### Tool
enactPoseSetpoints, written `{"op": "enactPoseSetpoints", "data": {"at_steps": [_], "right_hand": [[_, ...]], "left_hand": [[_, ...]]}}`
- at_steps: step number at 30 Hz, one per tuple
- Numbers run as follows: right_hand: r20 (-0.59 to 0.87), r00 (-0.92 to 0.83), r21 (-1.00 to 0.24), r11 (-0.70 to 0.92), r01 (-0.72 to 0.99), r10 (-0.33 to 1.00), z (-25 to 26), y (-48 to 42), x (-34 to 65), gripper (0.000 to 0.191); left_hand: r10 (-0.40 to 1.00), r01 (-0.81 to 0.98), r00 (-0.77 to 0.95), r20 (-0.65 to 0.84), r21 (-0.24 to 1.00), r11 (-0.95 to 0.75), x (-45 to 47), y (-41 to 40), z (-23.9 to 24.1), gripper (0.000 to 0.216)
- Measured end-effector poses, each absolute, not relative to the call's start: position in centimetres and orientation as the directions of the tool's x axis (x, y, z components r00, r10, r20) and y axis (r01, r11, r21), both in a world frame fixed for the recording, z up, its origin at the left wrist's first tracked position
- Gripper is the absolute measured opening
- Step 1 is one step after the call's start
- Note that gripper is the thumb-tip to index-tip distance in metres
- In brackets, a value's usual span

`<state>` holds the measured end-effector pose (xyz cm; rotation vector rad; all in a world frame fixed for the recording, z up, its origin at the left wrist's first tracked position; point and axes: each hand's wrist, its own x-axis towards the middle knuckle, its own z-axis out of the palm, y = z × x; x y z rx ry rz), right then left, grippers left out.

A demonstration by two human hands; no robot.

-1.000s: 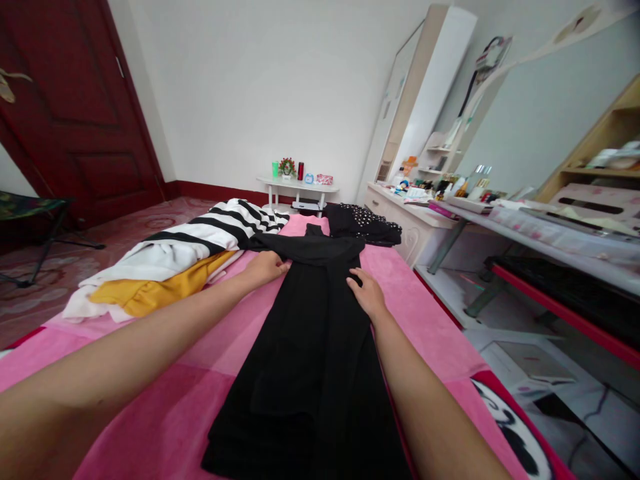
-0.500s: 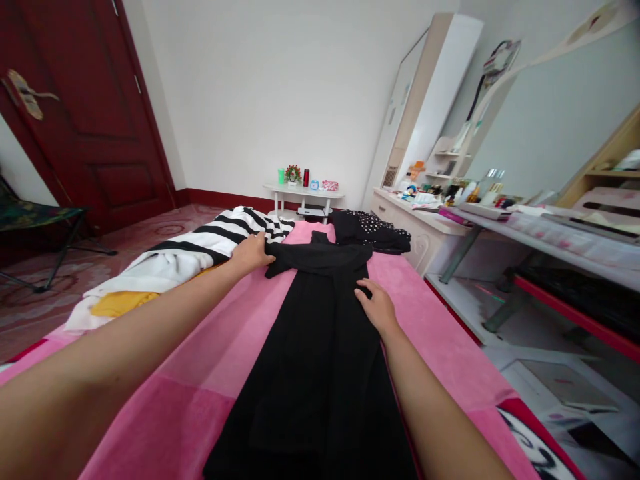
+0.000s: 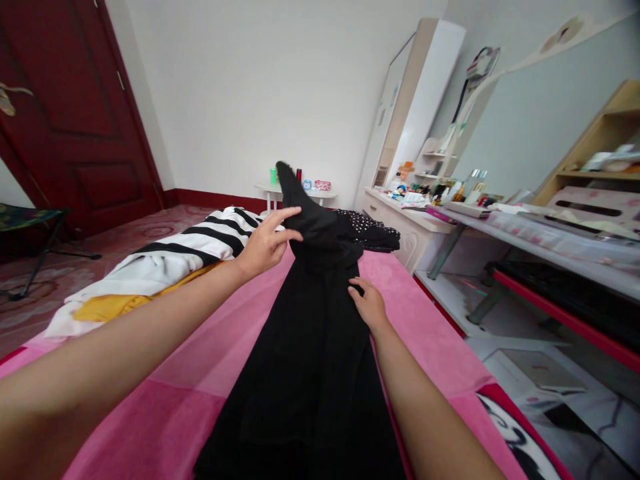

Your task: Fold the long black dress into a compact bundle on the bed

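A black garment (image 3: 310, 333) is spread lengthwise on the pink bed (image 3: 200, 360). Its far end is pinched and lifted by the left hand (image 3: 265, 245), while the right hand (image 3: 369, 303) is pressed flat, fingers together, on the cloth.

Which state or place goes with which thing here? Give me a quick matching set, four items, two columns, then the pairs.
Things:
1. left hand
2. right hand
3. striped garment
4. yellow garment

States or places:
A. rests flat on the black garment
B. pinches a raised end of the black garment
C. lies partly under the white cloth, at the bed's left edge
D. lies on the pink bedspread, left of the black garment, black and white

Pairs: 1-B, 2-A, 3-D, 4-C
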<state>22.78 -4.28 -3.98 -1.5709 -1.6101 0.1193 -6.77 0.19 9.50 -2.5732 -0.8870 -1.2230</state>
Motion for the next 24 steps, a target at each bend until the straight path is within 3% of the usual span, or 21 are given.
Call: {"op": "enactPoseSetpoints", "data": {"at_steps": [4,9,13,18,24], "right_hand": [[0.506,0.236,-0.659,0.196,0.726,0.83,-4.0,-4.3,22.8,0.032],[0.503,0.254,-0.682,0.2,0.703,0.826,-4.1,-3.9,23.2,0.032],[0.515,0.222,-0.666,0.224,0.712,0.828,-4.0,-3.7,23.3,0.03],[0.549,0.226,-0.661,0.252,0.707,0.805,-3.5,-4.1,23.0,0.032],[0.554,0.267,-0.717,0.288,0.635,0.789,-2.9,-4.8,22.3,0.032]], "left_hand": [[0.514,0.45,0.661,0.546,0.26,-0.854,-8.2,-5.5,6.3,0.03],[0.576,0.397,0.566,0.59,0.417,-0.817,-8.0,-7.2,4.6,0.032],[0.528,0.34,0.645,0.552,0.411,-0.846,-4.6,-6.6,5.9,0.022],[0.375,0.227,0.848,0.374,0.383,-0.896,-0.4,-8.3,5.0,0.065],[0.303,0.2,0.826,0.476,0.255,-0.946,0.4,-10.1,2.5,0.025]]}}
